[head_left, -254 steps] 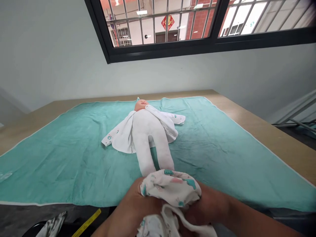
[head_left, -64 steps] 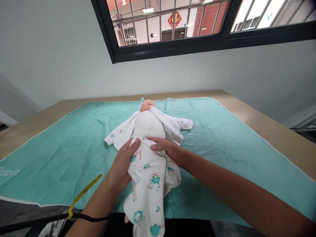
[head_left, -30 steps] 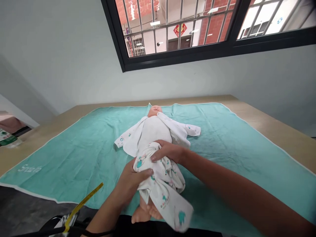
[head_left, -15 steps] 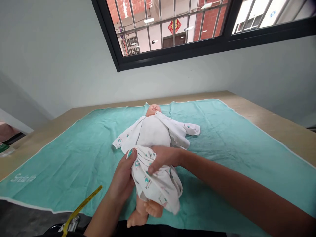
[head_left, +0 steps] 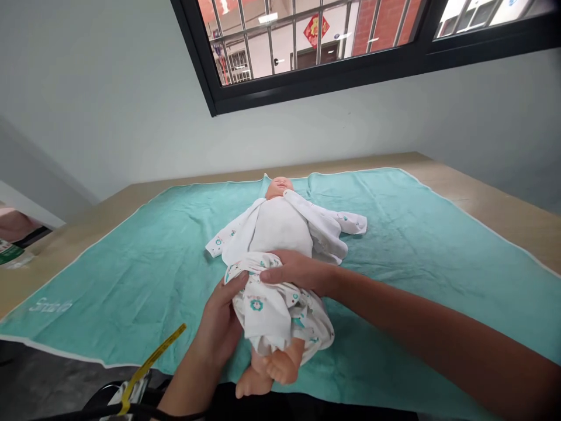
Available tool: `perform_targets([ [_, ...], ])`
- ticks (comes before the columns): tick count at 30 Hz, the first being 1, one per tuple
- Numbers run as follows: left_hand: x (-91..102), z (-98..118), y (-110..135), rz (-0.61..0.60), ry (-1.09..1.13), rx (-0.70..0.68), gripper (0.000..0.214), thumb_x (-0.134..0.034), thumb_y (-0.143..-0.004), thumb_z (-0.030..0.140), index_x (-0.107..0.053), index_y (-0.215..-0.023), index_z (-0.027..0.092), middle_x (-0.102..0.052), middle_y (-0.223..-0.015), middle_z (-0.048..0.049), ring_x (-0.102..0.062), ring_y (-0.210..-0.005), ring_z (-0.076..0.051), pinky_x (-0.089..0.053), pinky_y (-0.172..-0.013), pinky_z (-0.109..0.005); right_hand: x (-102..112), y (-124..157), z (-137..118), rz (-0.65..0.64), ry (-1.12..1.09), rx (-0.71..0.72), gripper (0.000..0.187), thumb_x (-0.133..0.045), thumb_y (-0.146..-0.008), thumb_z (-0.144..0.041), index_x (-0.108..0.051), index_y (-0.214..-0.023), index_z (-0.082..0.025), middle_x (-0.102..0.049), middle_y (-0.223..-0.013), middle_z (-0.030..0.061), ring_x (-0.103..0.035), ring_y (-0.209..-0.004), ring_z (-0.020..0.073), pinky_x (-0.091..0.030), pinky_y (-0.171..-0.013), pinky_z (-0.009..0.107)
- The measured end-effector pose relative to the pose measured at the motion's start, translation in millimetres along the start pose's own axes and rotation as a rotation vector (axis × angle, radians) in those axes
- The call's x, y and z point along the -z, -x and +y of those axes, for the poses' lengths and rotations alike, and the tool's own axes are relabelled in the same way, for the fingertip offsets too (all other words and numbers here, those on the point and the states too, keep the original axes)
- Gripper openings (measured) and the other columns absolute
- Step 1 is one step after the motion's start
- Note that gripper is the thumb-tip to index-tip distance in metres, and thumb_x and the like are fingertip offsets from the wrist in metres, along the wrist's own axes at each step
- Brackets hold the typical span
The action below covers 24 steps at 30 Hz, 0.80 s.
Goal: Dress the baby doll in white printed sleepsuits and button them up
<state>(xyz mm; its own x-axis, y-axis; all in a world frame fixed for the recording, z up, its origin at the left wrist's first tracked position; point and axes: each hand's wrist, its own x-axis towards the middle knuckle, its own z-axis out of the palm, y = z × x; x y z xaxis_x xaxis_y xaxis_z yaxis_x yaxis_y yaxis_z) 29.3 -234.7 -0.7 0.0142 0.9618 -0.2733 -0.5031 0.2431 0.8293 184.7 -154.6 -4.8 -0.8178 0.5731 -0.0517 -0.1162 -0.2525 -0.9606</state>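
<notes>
A baby doll (head_left: 283, 225) lies on its back on a teal blanket (head_left: 153, 275), head toward the wall. Its white patterned jacket (head_left: 245, 231) is spread open over the white torso, sleeves out to both sides. White printed baby pants (head_left: 267, 316) are bunched around the doll's legs, with both bare feet (head_left: 280, 367) showing below the cloth. My left hand (head_left: 223, 316) is closed on the pants at their left side, thumb on top. My right hand (head_left: 298, 272) grips them near the waist from the right, its fingers partly hidden behind the fabric.
The blanket covers most of a wooden table (head_left: 482, 204) against a wall. A barred window (head_left: 315, 41) is above. At the left edge are a bottle with a green label (head_left: 11, 252) and part of a person (head_left: 17, 225). A yellow strap (head_left: 153, 356) hangs at lower left.
The pants have been drawn up and gathered, so more of the doll's feet and lower leg shows. My right thumb has shifted up toward the waist. The camera view has moved slightly.
</notes>
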Motion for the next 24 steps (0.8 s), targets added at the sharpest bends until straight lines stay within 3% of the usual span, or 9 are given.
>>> perform_targets([
  [5, -3.7, 2, 1, 0.119, 0.076, 0.035, 0.042, -0.072, -0.074, 0.029, -0.066, -0.112, 0.011, -0.074, -0.081, -0.0072, -0.071, -0.074, -0.024, -0.056, -0.071, -0.031, 7, -2, -8, -0.244, 0.154, -0.072, 0.054, -0.083, -0.062, -0.033, -0.064, -0.111, -0.018, -0.067, -0.107, 0.0046, -0.061, -0.1, 0.022, -0.049, -0.084, 0.032],
  [10, 3.3, -2, 3, 0.183, -0.022, 0.032, 0.042, -0.075, -0.074, 0.032, -0.067, -0.111, 0.014, -0.072, -0.069, -0.0037, -0.069, -0.062, -0.021, -0.054, -0.06, -0.028, 3, 0, -15, -0.214, 0.282, -0.088, 0.05, -0.081, -0.066, -0.033, -0.064, -0.112, -0.021, -0.067, -0.11, 0.0032, -0.06, -0.105, 0.0219, -0.048, -0.087, 0.032],
  [14, 9.3, -4, 2, 0.141, -0.109, 0.042, 0.049, -0.077, -0.072, 0.038, -0.066, -0.113, 0.013, -0.074, -0.077, -0.0068, -0.069, -0.067, -0.024, -0.055, -0.063, -0.032, 1, 4, -14, -0.173, 0.323, -0.195, 0.049, -0.083, -0.063, -0.036, -0.068, -0.105, -0.019, -0.069, -0.105, 0.005, -0.063, -0.098, 0.0225, -0.049, -0.084, 0.032],
  [16, 13.1, -5, 1, 0.113, -0.14, 0.042, 0.05, -0.079, -0.069, 0.04, -0.067, -0.11, 0.013, -0.074, -0.08, -0.007, -0.069, -0.069, -0.024, -0.054, -0.064, -0.031, 0, 6, -11, -0.145, 0.238, -0.208, 0.045, -0.083, -0.062, -0.033, -0.069, -0.102, -0.018, -0.07, -0.099, 0.0052, -0.064, -0.093, 0.0219, -0.05, -0.082, 0.032],
  [20, 20.9, -7, 0, 0.018, -0.201, 0.027, 0.044, -0.08, -0.066, 0.042, -0.071, -0.098, 0.014, -0.073, -0.076, -0.0039, -0.067, -0.069, -0.022, -0.053, -0.065, -0.029, -2, 6, -2, -0.11, -0.12, -0.079, 0.035, -0.079, -0.065, -0.027, -0.071, -0.097, -0.014, -0.072, -0.09, 0.0062, -0.066, -0.084, 0.0202, -0.051, -0.081, 0.032],
  [24, 20.1, -7, 7, -0.136, -0.351, -0.161, 0.051, -0.084, -0.06, 0.029, -0.07, -0.107, 0.016, -0.075, -0.094, -0.0065, -0.067, -0.088, -0.028, -0.053, -0.078, -0.032, -4, 7, 3, -0.033, -0.255, -0.006, 0.027, -0.076, -0.065, -0.022, -0.071, -0.09, -0.012, -0.072, -0.085, 0.0068, -0.066, -0.077, 0.0196, -0.051, -0.077, 0.032],
])
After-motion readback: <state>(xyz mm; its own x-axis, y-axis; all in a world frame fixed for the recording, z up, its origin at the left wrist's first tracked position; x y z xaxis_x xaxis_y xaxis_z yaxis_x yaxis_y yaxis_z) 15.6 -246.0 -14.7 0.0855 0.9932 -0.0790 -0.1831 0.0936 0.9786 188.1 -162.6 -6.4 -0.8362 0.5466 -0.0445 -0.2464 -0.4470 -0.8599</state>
